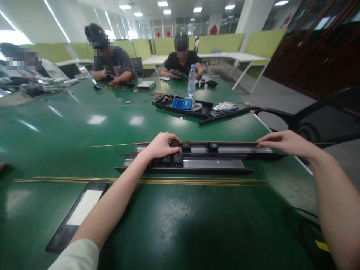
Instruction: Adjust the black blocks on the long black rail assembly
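Observation:
Two long black-edged metal rails lie side by side on the green table, the far rail (233,148) and the near rail (213,164). Small black blocks sit in both; one block (213,146) stands alone in the far rail. My left hand (163,145) is closed around a black block at the left part of the far rail. A thin brass-coloured rod (112,145) runs along that rail's far edge. At its right part, my right hand (277,141) pinches the rod between thumb and fingers. Several more thin rods (197,181) lie in front of the rails.
A black tablet-like panel (81,213) lies near my left forearm. Farther back are a black tray (204,108) with blue items, a water bottle (191,80) and white gloves (225,107). People sit across the green table (112,120). A black chair (326,112) stands at right.

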Available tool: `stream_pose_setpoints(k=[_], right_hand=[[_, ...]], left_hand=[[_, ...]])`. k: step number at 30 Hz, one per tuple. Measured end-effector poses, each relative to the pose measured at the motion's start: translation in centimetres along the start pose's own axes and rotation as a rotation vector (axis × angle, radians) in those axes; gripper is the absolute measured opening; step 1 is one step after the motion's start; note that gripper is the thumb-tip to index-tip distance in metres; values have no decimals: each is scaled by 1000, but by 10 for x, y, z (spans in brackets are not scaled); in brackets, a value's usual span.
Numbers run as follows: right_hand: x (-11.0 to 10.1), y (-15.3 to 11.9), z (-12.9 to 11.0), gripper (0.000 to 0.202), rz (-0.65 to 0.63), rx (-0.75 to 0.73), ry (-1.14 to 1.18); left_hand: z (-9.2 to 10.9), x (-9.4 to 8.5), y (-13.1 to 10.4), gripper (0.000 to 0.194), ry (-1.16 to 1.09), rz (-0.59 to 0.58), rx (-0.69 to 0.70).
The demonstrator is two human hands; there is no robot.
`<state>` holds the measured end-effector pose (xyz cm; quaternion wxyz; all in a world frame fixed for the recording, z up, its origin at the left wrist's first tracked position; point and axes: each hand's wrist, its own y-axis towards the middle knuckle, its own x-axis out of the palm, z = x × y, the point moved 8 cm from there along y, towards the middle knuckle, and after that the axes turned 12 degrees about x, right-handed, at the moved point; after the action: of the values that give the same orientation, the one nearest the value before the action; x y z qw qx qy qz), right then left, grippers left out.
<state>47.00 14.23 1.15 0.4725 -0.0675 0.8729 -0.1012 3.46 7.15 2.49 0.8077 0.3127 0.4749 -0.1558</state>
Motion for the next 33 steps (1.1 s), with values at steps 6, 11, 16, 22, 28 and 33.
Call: stream_pose_setpoints(k=[6, 11, 16, 22, 28, 33], right_hand=[[-1, 0, 1, 50, -21, -24, 3], [-1, -3, -2, 53, -17, -16, 14], [-2, -5, -4, 56, -5, 2, 10], [-3, -6, 0, 51, -8, 9, 6], [-3, 0, 9, 50, -23, 12, 41], [-5, 0, 8, 47, -9, 8, 37]], left_hand=[[1, -1, 0, 25, 1, -4, -11], [0, 0, 1, 26, 5, -9, -9], [0, 1, 1, 28, 7, -24, -23], [-1, 1, 0, 28, 10, -16, -15], [-1, 1, 0, 28, 9, -19, -20], [-2, 1, 0, 29, 15, -19, -22]])
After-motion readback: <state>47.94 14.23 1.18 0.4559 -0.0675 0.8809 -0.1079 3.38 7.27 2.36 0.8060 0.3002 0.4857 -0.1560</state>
